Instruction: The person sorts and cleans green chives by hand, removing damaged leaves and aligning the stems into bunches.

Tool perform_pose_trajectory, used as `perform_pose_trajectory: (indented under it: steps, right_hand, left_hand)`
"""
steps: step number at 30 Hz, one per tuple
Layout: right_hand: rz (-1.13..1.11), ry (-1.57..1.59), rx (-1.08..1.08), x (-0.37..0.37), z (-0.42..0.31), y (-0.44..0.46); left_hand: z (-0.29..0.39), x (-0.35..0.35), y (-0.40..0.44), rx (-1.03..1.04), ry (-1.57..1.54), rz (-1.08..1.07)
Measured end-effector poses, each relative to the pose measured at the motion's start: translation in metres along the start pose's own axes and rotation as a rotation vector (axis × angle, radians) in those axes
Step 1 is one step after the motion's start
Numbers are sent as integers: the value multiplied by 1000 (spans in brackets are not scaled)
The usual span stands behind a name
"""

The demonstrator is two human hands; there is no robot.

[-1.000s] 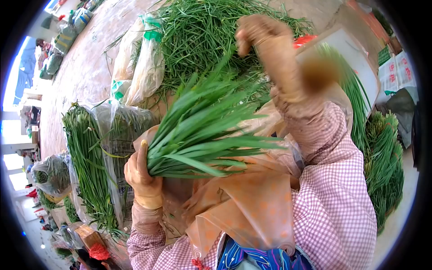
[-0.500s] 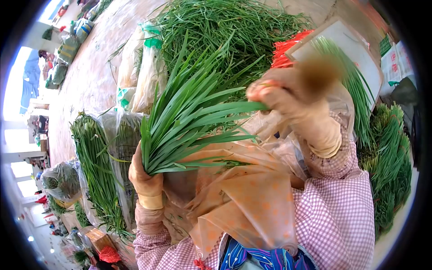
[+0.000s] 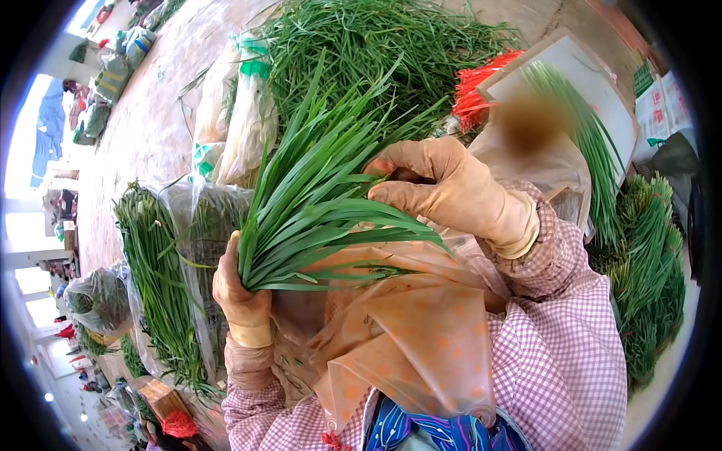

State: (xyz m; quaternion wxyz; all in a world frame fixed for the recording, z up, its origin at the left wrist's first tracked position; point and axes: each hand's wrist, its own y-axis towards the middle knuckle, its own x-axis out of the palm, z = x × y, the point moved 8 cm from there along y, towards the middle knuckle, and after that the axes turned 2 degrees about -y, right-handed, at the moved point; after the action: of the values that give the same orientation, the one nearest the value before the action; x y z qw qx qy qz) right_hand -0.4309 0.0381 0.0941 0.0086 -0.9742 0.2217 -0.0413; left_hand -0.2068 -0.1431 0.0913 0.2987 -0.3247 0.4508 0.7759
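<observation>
A fanned bunch of garlic chives point(image 3: 323, 203) spreads across the middle, its long flat leaves pointing up and to the right. My left hand point(image 3: 242, 289), in a tan glove, is wrapped round the gathered end of the bunch at the lower left. My right hand point(image 3: 444, 180), gloved too, is at the right side of the bunch, thumb and forefinger curled together at some of the leaves. How many leaves lie between those fingertips is hard to see. Below the bunch, an orange-dotted plastic apron point(image 3: 421, 323) covers my lap, with a few leaf bits on it.
A big heap of loose greens point(image 3: 376, 60) lies on the floor ahead. Red ties point(image 3: 477, 86) lie beside a white board point(image 3: 556, 83). Tied bundles point(image 3: 647, 278) are stacked at right. Plastic-wrapped greens point(image 3: 169, 278) and rolled plastic bags point(image 3: 241, 113) are on the left.
My right hand has moved left and slightly down, from the outer leaf tips in toward the bunch. The leaves it held out have dropped. My left hand keeps its grip.
</observation>
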Motion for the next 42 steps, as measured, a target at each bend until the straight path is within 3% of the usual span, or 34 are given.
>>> perform_pose_trajectory:
  steps: [4, 6, 7, 10, 11, 13, 14, 16, 17, 20, 22, 23, 25, 27, 29, 31, 33, 35, 39, 41, 42]
  right_hand:
    - [38, -178, -207, 6, -9, 3]
    - [90, -762, -245, 9, -15, 3]
    - [89, -762, -245, 10, -11, 4]
    - [153, -1174, -525, 20, 4, 2]
    - [156, -1178, -524, 19, 14, 4]
    - [272, -1481, -285, 2, 37, 13]
    - [409, -1509, -210, -21, 38, 15]
    - [571, -1359, -262, -64, 21, 4]
    - [598, -1348, -150, -83, 19, -3]
    - [753, -1303, -299, -128, 6, -28]
    - [829, -1318, -422, -137, -13, -47]
    - [834, -1416, -376, -141, -14, -50]
    - [848, -1483, -379, -127, -23, -47]
    - [740, -1026, -454, -105, -26, -54]
    - [473, -915, -492, -67, -17, -55]
    - [100, -1231, -515, -15, -10, -54]
    - [-46, -1272, -560, 21, -9, -59]
    - [39, -1233, -913, 45, -19, -66]
    - [157, -1305, -957, 59, -30, -56]
    - [-14, -1521, -986, 69, -21, -45]
    - [2, -1545, -947, 67, -18, -38]
  left_hand:
    - [3, 1, 1, 42, 38, 16]
    - [6, 1, 2, 97, 84, 41]
    - [7, 0, 2, 96, 84, 41]
    - [12, 3, 1, 119, 205, -7]
    - [17, 5, 1, 170, 292, -34]
    - [21, 8, -1, 226, 377, -58]
    - [22, 7, -2, 231, 383, -60]
    - [21, 6, -3, 248, 382, -57]
    - [22, 6, -2, 249, 381, -53]
    - [24, 7, 3, 230, 368, -63]
    - [4, 4, 13, -102, -141, -15]
    - [11, -6, 23, -92, -125, -2]
    - [6, 14, 25, -706, -642, -460]
    - [18, 25, 26, -963, -938, -460]
    - [30, 44, 29, -954, -1184, -550]
    - [34, 69, 24, -951, -1278, -631]
    - [55, 83, 21, -959, -1370, -736]
    - [79, 87, 20, -1061, -1364, -772]
    - [112, 103, 22, -1070, -1300, -927]
    - [126, 108, 23, -1062, -1242, -1012]
    - [133, 111, 24, -1055, -1209, -1058]
